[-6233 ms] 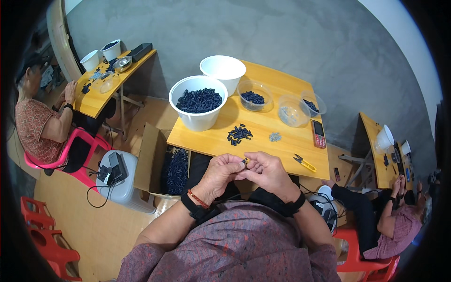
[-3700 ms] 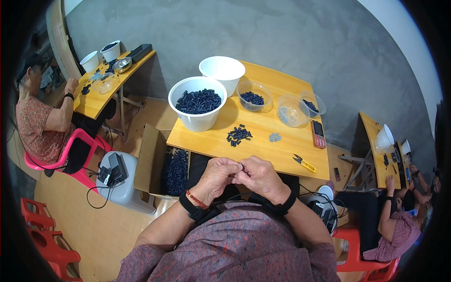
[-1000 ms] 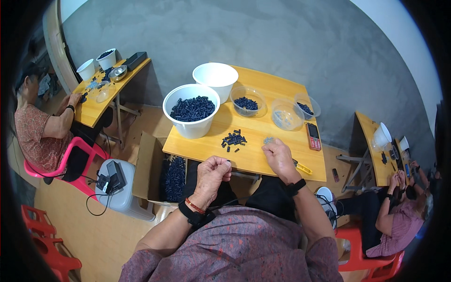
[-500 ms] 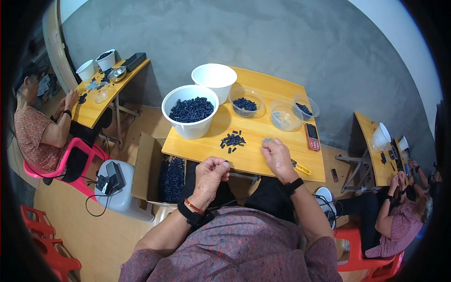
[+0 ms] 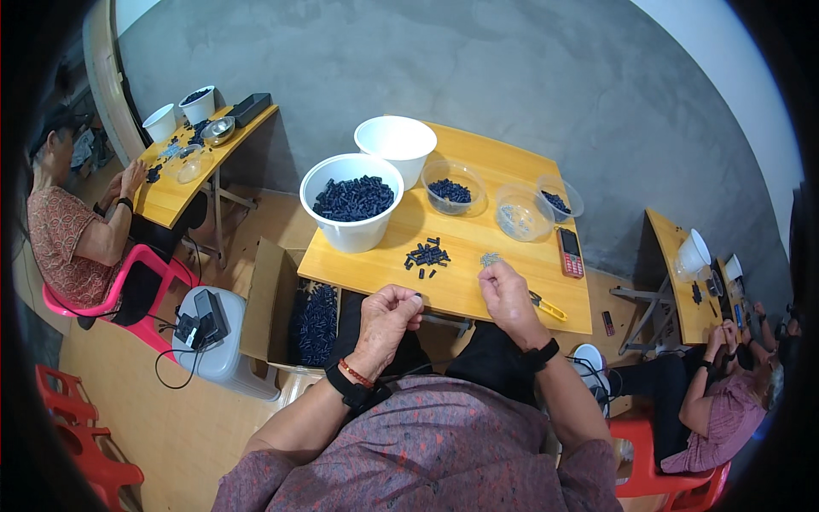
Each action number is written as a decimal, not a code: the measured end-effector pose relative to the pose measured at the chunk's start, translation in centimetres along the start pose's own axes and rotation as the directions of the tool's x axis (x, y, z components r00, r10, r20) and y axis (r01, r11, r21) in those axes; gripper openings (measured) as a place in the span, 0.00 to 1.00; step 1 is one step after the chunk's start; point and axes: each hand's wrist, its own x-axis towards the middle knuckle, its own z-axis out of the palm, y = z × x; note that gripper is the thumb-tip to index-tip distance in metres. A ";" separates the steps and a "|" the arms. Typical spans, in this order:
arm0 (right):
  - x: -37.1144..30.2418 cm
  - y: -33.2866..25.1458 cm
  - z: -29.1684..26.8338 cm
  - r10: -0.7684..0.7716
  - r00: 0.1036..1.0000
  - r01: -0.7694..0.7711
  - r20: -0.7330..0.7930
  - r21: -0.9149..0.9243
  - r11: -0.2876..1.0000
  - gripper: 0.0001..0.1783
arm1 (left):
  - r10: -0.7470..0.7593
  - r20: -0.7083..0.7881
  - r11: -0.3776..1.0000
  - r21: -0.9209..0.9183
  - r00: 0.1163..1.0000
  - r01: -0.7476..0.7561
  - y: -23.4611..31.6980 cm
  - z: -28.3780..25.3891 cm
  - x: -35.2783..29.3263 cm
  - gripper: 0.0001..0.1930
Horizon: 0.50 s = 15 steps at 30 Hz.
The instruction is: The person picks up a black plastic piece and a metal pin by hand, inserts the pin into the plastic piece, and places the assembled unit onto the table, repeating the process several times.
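My left hand (image 5: 386,326) is at the table's near edge, thumb and fingers pinched on a small black plastic piece; only its dark tip shows. Farther right, my right hand (image 5: 509,300) is closed, fingertips just on the near side of a little heap of small grey metal parts (image 5: 489,258). Whatever it pinches is hidden. Between the hands and a bit beyond lies a loose pile of short black tubular pieces (image 5: 426,254). A yellow-handled cutter (image 5: 548,307) rests beside my right wrist.
On the wooden table (image 5: 503,162) stand a white bucket of black pieces (image 5: 351,224), another white bucket (image 5: 396,143), clear bowls (image 5: 522,213) and a red phone (image 5: 571,254). A cardboard box (image 5: 266,299) of black pieces sits on the floor. People work at tables on both sides.
My right hand has drawn back slightly toward me, and more of the grey metal heap shows. My left hand keeps its pinch on the black piece. The whole view has shifted slightly.
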 end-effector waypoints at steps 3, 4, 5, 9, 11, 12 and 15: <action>-0.6 -1.4 0.4 0.240 0.968 -0.251 0.072 0.275 0.928 0.08 | -0.009 0.023 1.000 0.008 1.000 0.009 0.0 0.2 0.0 0.04; -0.8 -1.7 0.6 0.207 0.970 -0.240 0.130 0.358 0.902 0.07 | -0.011 0.022 1.000 0.010 1.000 0.010 -0.1 0.2 0.0 0.04; -0.8 -2.3 0.6 0.167 0.968 -0.234 0.185 0.438 0.868 0.07 | -0.011 0.042 1.000 0.012 0.999 0.011 -0.1 0.3 -0.1 0.04; -0.8 -5.1 0.6 0.229 0.938 -0.339 0.259 0.563 0.753 0.06 | 0.004 0.096 0.999 0.040 0.995 -0.008 -0.1 0.4 -0.1 0.04; -0.8 -5.6 0.8 0.240 0.921 -0.389 0.308 0.669 0.634 0.05 | 0.010 0.122 0.999 0.034 0.993 -0.014 0.0 0.4 -0.2 0.04; -0.9 -5.8 1.0 0.241 0.920 -0.391 0.309 0.668 0.633 0.05 | 0.018 0.149 0.999 0.027 0.989 -0.022 -0.1 0.5 -0.2 0.04; -1.1 -6.0 1.5 0.271 0.910 -0.414 0.313 0.670 0.616 0.07 | 0.017 0.188 0.999 0.039 0.982 -0.024 0.0 0.6 -0.3 0.03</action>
